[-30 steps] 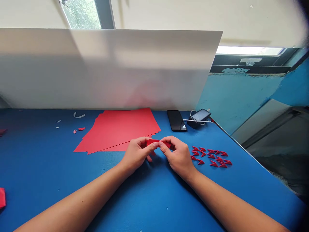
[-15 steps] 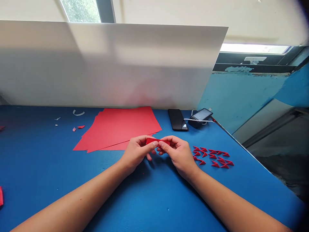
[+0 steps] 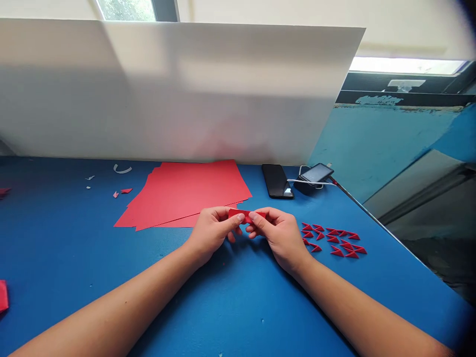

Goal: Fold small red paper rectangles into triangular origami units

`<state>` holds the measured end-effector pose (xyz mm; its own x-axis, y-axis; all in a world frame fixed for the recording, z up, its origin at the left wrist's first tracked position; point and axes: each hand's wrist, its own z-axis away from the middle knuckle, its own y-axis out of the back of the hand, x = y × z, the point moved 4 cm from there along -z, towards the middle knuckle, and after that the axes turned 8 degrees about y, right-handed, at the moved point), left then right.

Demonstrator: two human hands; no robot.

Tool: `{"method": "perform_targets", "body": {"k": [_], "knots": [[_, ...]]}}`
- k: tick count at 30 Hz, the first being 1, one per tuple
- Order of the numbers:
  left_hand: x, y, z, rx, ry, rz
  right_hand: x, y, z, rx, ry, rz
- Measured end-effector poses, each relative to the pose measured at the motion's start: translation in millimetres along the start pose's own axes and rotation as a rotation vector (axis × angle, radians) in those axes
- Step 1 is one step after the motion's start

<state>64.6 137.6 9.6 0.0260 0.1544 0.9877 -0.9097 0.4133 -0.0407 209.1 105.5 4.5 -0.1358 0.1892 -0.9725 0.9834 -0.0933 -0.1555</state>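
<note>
Between my hands is a small folded strip of red paper, held level above the blue table. My left hand pinches its left part, thumb in front and fingers behind. On the other end my right hand has the same kind of pinch, and the two thumbs sit close together near the middle of the strip. Fingers and thumbs cover parts of the paper. Several small folded red paper triangles lie to the right of my right hand.
Behind my hands lies a stack of red paper sheets. A black phone and a cabled device are at the back right. White scraps and red bits lie back left. A white board stands behind.
The whole view has shifted slightly. My thumbs have moved a little apart along the strip, showing more of its middle. Both hands keep their hold.
</note>
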Motion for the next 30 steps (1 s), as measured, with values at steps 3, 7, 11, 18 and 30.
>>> {"method": "perform_targets", "body": {"k": [3, 7, 11, 18, 30], "knots": [[1.7, -0.3, 0.8, -0.012, 0.005, 0.021, 2.4, 0.4, -0.3, 0.01, -0.011, 0.017], [2.1, -0.5, 1.3, -0.029, 0.01, 0.028, 2.9, 2.3, 0.2, 0.026, -0.013, 0.044], [0.2, 0.9, 0.4, 0.012, 0.01, 0.005, 1.5, 3.9, 0.4, 0.031, 0.002, 0.085], [-0.5, 1.3, -0.1, 0.037, -0.003, -0.02, 1.3, 1.7, 0.1, 0.019, 0.004, 0.046], [2.1, 0.7, 1.6, 0.029, -0.005, -0.037, 4.9, 3.2, 0.0, 0.02, -0.007, 0.038]]}}
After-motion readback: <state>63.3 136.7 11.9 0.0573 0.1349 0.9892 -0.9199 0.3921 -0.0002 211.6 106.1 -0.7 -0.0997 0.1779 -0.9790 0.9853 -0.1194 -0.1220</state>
